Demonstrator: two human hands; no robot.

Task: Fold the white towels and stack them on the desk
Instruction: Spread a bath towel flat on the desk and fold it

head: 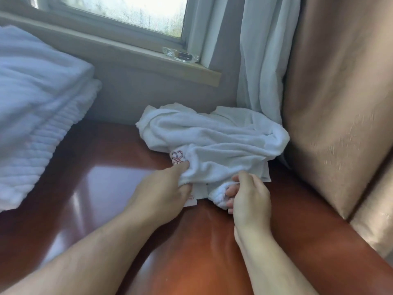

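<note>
Towel (212,135) with unreadable red embroidery, in both hands' grip.

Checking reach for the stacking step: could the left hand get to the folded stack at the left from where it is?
Probably yes. The left hand grips the crumpled towel, and only bare desk lies between it and the folded stack; it would need to let go or carry the towel.

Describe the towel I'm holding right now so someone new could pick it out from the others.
Start at the window; below its sill, on the reddish desk, lies a crumpled white towel beside the curtain. Both hands, left hand and right hand, grip its near edge. Unlike the folded stack further left, it is rumpled with red embroidery.
</note>
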